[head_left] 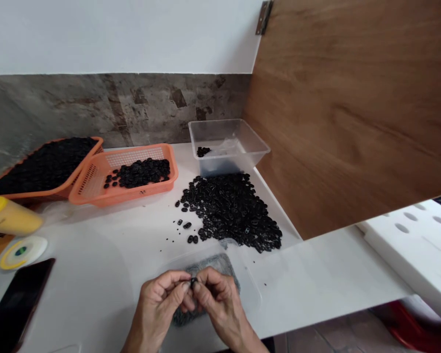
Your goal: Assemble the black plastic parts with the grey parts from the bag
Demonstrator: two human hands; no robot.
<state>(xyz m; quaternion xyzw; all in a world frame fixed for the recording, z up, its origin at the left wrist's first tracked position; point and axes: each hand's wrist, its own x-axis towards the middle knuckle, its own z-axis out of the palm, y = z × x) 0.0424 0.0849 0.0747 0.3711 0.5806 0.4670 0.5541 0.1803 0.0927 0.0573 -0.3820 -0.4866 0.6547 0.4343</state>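
Near the front edge of a white counter, the left hand and right hand meet, fingertips pinching one small black piece between them. Just beyond lies a loose pile of black pieces; farther left, two orange baskets hold more.

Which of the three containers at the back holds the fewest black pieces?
The clear plastic tub, far right: only a small cluster in one corner. The two orange baskets hold far more.
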